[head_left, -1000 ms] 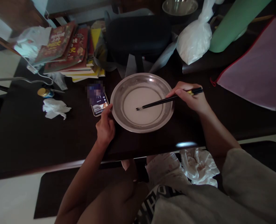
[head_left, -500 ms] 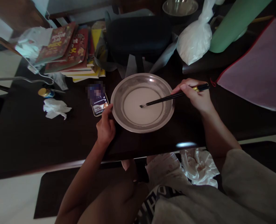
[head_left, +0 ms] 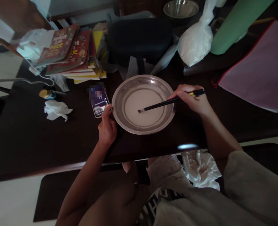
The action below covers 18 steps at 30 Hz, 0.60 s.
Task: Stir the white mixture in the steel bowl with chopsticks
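Note:
A shallow stainless steel basin point(head_left: 120, 121) sits on the dark table, with a smooth whitish mixture point(head_left: 150, 117) in its bottom. My left hand point(head_left: 107, 128) is closed at the basin's left rim, fingertips against the metal; its thumb is partly hidden. Over the right rim, my right hand point(head_left: 191, 97) grips black chopsticks point(head_left: 161, 104) with gold bands near the top. Their tips are together, coated pale, and rest in or just at the surface of the mixture, left of its centre. Close by my left fingers lies a lit phone point(head_left: 99, 103).
On the left are crumpled tissue point(head_left: 57, 110), a small gold-lidded jar point(head_left: 47, 94) and stacked books point(head_left: 68, 50). Behind the basin stands a dark case point(head_left: 140, 37). A tied bag of white powder point(head_left: 195, 44), green cylinder point(head_left: 237, 28) and pink zip pouch point(head_left: 258, 69) are at right.
My right hand has shifted slightly left and down, carrying the chopstick tips a little left and down across the mixture. My left hand stays at the rim with a slight finger shift.

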{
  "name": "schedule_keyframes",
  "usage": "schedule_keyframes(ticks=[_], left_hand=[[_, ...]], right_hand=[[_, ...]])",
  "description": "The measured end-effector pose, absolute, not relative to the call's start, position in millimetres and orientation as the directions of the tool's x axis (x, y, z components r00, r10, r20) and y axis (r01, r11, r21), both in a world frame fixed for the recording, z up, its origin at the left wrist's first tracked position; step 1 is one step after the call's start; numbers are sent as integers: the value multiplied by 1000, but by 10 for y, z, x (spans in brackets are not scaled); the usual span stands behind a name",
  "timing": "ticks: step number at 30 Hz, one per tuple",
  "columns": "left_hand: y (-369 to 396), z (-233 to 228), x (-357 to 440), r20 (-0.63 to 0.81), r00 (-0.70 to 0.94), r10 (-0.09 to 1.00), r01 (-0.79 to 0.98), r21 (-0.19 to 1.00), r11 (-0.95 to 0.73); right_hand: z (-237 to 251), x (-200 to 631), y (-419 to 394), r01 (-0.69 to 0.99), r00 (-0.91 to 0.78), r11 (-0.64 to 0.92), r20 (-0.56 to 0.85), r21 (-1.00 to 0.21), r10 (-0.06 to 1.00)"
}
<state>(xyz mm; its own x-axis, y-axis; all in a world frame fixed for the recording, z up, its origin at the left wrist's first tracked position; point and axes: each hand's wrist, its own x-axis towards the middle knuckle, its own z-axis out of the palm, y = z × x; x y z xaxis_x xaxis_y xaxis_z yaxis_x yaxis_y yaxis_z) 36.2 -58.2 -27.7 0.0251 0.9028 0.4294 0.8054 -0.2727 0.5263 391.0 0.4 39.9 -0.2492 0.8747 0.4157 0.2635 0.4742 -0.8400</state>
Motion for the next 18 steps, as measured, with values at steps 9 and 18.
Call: schedule_keyframes(ticks=[9,18], left_hand=[[-567,-289,343,458,109,882,812,471,-344],[-570,-276,332,446,132,885,851,406,-332]], right_hand=[[399,3919,8,228,-194,441,404,-868,894],[364,3953,17,199,-164,428,401,-881,901]])
